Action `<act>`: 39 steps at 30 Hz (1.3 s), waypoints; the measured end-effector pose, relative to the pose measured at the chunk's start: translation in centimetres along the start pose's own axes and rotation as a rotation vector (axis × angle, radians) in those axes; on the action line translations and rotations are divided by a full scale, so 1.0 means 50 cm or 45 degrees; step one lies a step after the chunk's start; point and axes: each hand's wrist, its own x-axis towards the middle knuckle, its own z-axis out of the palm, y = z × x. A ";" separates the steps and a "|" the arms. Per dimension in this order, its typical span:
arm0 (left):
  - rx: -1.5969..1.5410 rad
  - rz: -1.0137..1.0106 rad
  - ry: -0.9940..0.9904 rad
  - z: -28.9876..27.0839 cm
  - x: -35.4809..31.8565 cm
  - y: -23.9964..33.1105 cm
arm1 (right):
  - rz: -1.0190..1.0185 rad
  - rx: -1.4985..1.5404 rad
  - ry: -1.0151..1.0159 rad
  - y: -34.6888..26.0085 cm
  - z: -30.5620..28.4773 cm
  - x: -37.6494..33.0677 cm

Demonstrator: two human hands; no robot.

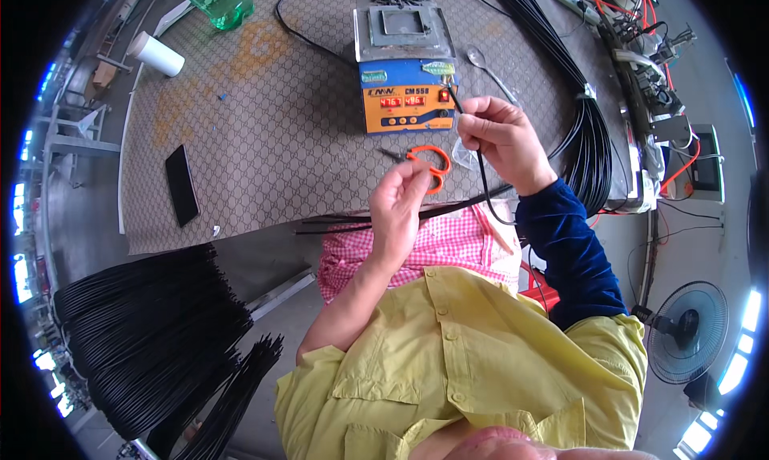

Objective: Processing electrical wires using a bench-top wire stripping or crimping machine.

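Observation:
My right hand [503, 142], in a dark blue sleeve, pinches a black cable [483, 174] near its end. The cable's tip points up beside the front of a blue and orange solder pot [411, 98], which has red digital displays and a square metal basin on top. From the hand the cable curves down toward my lap. My left hand [398, 211] is closed, thumb against fingers, just in front of the orange-handled scissors [430, 157]; whatever it may hold is too small to make out. More loose black cables [340, 220] lie across my lap on a pink checked cloth [348, 256].
A thick bundle of black cables [589, 151] runs down the table's right side. A spoon [490, 71] lies beside the pot. Left are a phone [182, 186], a white cup [156, 54] and a green bottle [218, 2]. Cut cables [152, 324] are heaped lower left; a fan [687, 332] stands right.

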 end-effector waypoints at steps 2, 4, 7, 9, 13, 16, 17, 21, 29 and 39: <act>0.007 0.061 0.000 0.019 0.003 0.020 | 0.019 0.093 -0.071 0.017 0.001 -0.021; -0.029 0.054 -0.003 0.030 0.005 0.032 | 0.037 0.120 -0.084 0.031 0.009 -0.043; -0.070 0.046 -0.002 0.039 0.002 0.043 | 0.048 0.105 -0.042 0.039 0.023 -0.069; -0.165 0.007 -0.007 0.041 -0.001 0.043 | 0.070 0.161 -0.050 0.047 0.019 -0.079; -0.257 -0.085 -0.027 0.037 -0.004 0.043 | 0.082 0.136 -0.087 0.051 0.025 -0.092; -0.326 -0.036 -0.053 0.041 -0.003 0.047 | 0.052 0.013 -0.063 0.055 0.024 -0.096; -0.329 -0.032 -0.062 0.040 0.000 0.045 | 0.070 -0.020 -0.060 0.056 0.025 -0.097; -0.394 -0.040 -0.106 0.028 0.009 0.044 | 0.132 -0.089 -0.037 0.051 0.035 -0.102; -0.483 -0.150 -0.075 -0.002 0.017 0.055 | 0.247 -0.220 -0.038 0.051 0.039 -0.094; -0.542 -0.203 -0.013 -0.005 0.008 0.052 | 0.066 -0.352 -0.015 0.076 0.035 -0.076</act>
